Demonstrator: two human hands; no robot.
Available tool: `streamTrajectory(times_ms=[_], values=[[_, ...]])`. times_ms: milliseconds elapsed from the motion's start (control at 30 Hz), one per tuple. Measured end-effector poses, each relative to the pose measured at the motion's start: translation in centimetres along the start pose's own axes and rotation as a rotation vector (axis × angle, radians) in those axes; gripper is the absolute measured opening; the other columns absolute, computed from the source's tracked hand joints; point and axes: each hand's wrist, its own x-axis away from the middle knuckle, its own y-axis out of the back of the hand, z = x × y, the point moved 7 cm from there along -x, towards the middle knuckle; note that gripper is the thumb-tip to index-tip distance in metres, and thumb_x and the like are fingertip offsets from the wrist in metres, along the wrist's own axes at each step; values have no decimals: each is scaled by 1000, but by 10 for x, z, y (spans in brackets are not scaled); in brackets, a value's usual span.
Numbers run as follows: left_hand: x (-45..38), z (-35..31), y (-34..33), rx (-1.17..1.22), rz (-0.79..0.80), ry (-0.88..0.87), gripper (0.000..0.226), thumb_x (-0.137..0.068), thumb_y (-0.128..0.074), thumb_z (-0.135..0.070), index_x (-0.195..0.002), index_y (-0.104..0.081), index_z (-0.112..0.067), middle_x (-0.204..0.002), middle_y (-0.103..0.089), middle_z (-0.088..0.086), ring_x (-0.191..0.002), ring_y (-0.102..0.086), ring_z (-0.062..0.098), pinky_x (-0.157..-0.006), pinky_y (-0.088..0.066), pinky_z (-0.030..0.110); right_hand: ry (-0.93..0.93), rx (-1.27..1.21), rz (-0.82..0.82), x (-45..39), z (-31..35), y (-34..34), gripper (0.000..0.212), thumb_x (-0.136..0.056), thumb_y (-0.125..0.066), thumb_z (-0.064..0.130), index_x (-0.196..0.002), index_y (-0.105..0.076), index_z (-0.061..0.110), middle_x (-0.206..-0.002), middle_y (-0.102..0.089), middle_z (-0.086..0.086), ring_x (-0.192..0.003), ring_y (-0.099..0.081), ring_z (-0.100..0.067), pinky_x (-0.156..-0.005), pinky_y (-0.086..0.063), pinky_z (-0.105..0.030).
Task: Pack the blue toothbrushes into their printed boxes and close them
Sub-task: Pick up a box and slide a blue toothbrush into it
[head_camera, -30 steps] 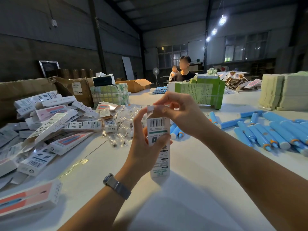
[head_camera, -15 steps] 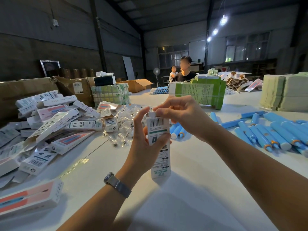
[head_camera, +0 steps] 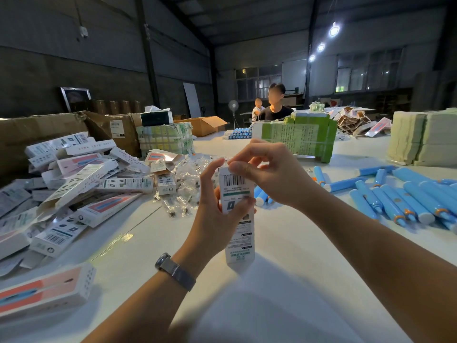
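A white printed toothbrush box stands upright in mid-air over the white table, barcode side towards me. My left hand grips its upper half, thumb across the front. My right hand pinches the flap at the box's top end. What is inside the box is hidden. Several blue toothbrush handles lie loose on the table to the right, and a few more show just behind the box.
A heap of printed boxes covers the table's left side, with one pink-fronted box near the front left. Small clear bags lie behind my left hand. Green packs, pale stacks, cartons and two people are farther back.
My right hand's fingers have come down onto the top of the box, pressing the flap lower. The box and my left hand have barely shifted.
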Motion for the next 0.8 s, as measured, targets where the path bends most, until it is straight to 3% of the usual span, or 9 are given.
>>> streamTrajectory(times_ms=[267, 433, 533, 700, 800], values=[[0, -3, -1, 9, 27, -22, 85, -89, -67, 0, -126, -20, -60, -99, -64, -24, -85, -72, 19, -70, -60, 26, 13, 36, 13, -1, 3, 2, 3, -90, -68, 18, -87, -68, 20, -83, -63, 13, -78, -61, -1, -64, -48, -15], [1, -4, -1, 37, 31, -34, 85, -90, -67, 0, -123, -23, -66, -102, -67, -18, -82, -73, 23, -70, -60, 28, 2, 89, 66, -2, 5, 3, 6, -91, -67, 19, -86, -66, 23, -82, -63, 15, -77, -60, -6, -64, -53, -21], [2, -4, -2, 51, 38, -28, 85, -91, -66, -2, -119, -24, -71, -100, -68, -20, -81, -74, 21, -68, -57, 21, 12, 135, 107, -4, 9, 6, 10, -90, -68, 18, -85, -66, 26, -83, -66, 13, -77, -63, -11, -66, -56, -26], [2, -5, -2, 43, 53, -41, 83, -91, -66, -4, -119, -24, -70, -101, -67, -22, -81, -74, 19, -65, -56, 18, 50, 195, 152, -6, 19, 9, 21, -87, -72, 20, -76, -61, 35, -81, -64, 15, -76, -63, -12, -61, -53, -20], [2, -7, -1, 27, 53, -69, 78, -92, -64, -2, -121, -27, -64, -100, -65, -21, -83, -73, 22, -66, -58, 23, 13, 154, 147, -7, 13, 8, 12, -88, -70, 26, -77, -66, 30, -84, -65, 9, -80, -64, -16, -64, -56, -27]])
